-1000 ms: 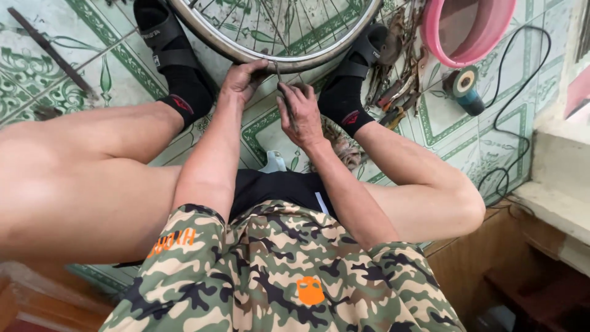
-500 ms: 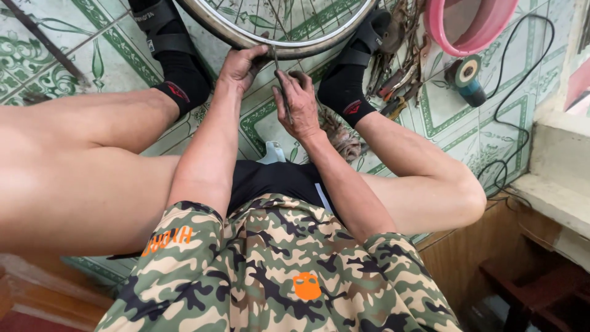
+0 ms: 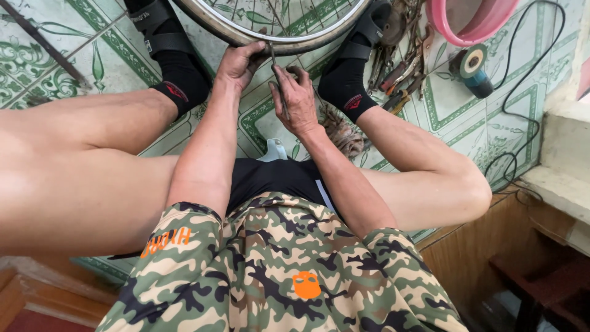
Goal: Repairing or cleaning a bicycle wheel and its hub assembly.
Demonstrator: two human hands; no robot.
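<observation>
Two hands on wheel rim

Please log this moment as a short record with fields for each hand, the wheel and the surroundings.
left hand: grips the bicycle wheel rim from below
right hand: holds a thin metal tool pointing up to the rim
wheel: braced between two feet in black socks
floor: green patterned tiles
right side: pink basin, tape roll, black cable, heap of hand tools

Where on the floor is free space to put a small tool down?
Bare tiles lie left of the left foot, beside the dark rod. Right of the right foot, the tool pile, tape roll and cable crowd it.
</observation>
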